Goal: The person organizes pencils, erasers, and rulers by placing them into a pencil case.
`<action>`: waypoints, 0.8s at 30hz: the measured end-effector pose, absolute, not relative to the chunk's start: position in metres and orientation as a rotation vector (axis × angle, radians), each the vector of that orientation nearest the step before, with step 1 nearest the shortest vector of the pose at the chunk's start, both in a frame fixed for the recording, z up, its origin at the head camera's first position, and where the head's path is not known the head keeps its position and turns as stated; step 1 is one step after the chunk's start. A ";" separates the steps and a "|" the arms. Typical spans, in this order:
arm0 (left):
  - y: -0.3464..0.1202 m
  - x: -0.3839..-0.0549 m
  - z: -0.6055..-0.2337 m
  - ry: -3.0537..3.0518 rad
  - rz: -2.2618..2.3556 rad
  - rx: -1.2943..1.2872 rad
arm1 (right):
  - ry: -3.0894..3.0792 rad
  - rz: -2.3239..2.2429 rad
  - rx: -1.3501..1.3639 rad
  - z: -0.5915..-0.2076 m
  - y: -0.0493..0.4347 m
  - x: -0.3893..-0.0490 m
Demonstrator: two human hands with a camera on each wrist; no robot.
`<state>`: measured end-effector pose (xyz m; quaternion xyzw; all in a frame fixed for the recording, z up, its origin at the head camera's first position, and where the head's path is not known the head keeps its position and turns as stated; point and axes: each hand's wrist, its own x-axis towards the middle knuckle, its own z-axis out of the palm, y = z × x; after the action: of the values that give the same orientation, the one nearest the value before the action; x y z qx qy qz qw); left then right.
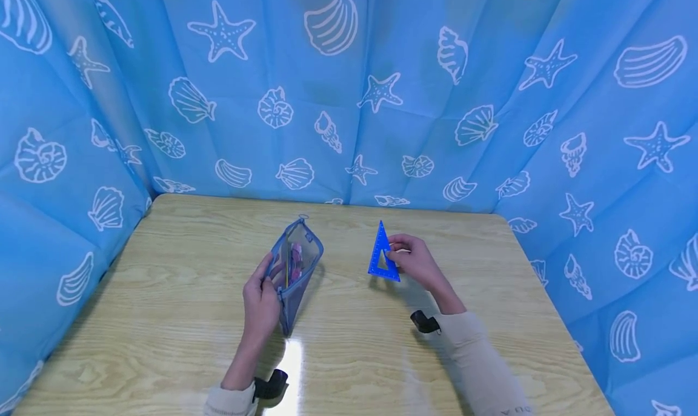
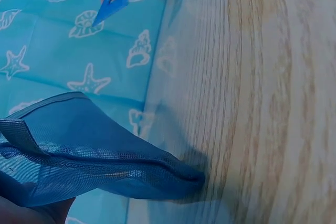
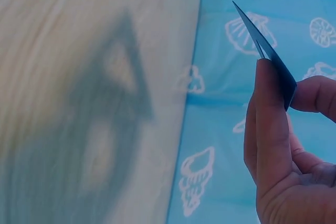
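In the head view my left hand (image 1: 262, 301) grips the side of a blue mesh zip pouch (image 1: 299, 289), its mouth unzipped and facing up. Inside the pouch show a thin yellow item and some pink and purple items (image 1: 295, 263), too small to name. My right hand (image 1: 414, 261) pinches a blue set square (image 1: 381, 255) with a triangular cut-out, held above the table to the right of the pouch. The right wrist view shows the set square (image 3: 270, 59) nearly edge-on between thumb and fingers. The pouch's lower corner (image 2: 178, 174) rests near the tabletop in the left wrist view.
A light wood-grain table (image 1: 163, 270) lies under both hands. Blue curtains (image 1: 305, 71) with white shells and starfish hang along its back and sides. Each wrist wears a small black camera, such as the right one (image 1: 424, 322). The set square's shadow (image 3: 118, 72) falls on the table.
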<state>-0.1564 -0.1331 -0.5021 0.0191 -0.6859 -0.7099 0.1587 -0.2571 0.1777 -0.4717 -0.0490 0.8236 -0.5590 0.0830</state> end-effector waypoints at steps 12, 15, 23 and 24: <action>-0.129 -0.155 -0.501 -1.966 -2.015 0.045 | 2.442 -1.683 -0.245 -0.443 0.132 -0.267; -0.130 -0.156 -0.500 -1.971 -2.024 0.046 | 2.429 -1.676 -0.277 -0.436 0.119 -0.270; -0.130 -0.157 -0.502 -1.973 -2.020 0.033 | 2.377 -1.610 -0.340 -0.426 0.089 -0.274; -0.129 -0.158 -0.502 -1.975 -2.019 0.029 | 2.369 -1.603 -0.343 -0.426 0.086 -0.274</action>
<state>-0.1576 -0.1293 -0.5018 0.0102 -0.6905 -0.7059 0.1576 -0.2741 0.0864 -0.4261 -0.1181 0.8154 -0.5517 0.1299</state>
